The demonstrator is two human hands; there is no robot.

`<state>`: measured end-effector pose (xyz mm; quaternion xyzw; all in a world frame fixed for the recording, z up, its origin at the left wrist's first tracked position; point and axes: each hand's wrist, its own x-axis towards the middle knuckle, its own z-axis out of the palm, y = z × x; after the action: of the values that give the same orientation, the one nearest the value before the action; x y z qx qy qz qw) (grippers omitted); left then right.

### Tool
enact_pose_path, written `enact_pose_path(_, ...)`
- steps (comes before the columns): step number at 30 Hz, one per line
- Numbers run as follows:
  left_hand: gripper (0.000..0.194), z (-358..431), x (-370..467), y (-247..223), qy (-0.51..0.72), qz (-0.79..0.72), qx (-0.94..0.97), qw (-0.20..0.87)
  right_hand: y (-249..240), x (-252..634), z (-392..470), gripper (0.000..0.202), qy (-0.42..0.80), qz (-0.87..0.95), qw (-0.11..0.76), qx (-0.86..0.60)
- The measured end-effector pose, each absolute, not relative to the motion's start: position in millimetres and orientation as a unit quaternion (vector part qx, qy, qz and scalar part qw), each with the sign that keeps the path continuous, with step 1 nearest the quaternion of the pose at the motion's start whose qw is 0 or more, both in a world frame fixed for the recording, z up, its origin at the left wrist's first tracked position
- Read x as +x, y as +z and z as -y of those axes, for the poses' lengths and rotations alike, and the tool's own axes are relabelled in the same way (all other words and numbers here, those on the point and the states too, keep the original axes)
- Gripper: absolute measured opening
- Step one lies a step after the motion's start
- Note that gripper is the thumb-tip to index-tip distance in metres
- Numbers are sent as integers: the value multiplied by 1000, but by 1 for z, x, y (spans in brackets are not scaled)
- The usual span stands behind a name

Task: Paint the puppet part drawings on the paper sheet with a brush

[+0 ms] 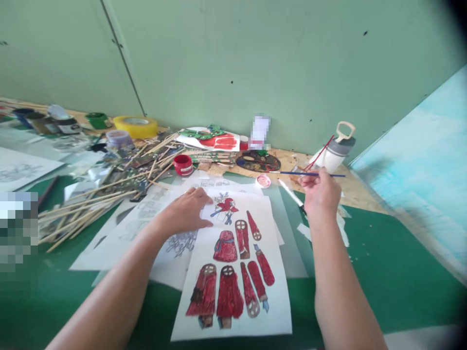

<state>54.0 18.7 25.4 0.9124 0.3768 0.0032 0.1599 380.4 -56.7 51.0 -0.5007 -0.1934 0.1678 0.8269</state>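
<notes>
My left hand (188, 211) lies on the upper left edge of a white sheet of paper (279, 308), fingers spread. Painted on the sheet are separate puppet-like figure parts in dark red, with brown and blue details, and a head with red shapes at the top. In my right hand (321, 192), a thin blue paintbrush (295, 173) is pinched nearly level, its tip pointing left. Below the tip stands a small open pot of pink paint (263, 182). Just behind is a dark oval palette (242, 164) smeared with paint. A white pen-like tool (290, 191) lies near my right hand.
Wooden sticks (87, 214) are heaped at left, beside a red paint jar (183, 165). Yellow tape (134, 127) and several paint jars line the back left. A white bottle (335, 153) with a loop handle stands behind my right hand. A green wall (219, 58) closes off the back.
</notes>
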Motion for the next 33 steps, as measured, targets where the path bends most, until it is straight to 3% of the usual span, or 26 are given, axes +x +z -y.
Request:
enact_pose_path(12,55,-20,54,25,8,-378,911,166,46,380,52,20,204,192,816,-505)
enact_pose_path(23,45,-28,48,16,71,-376,907,178,114,479,65,29,79,217,807,-543)
enact_pose_path(33,49,-42,44,-4,56,-368,916,149,97,505,61,33,86,183,779,-593)
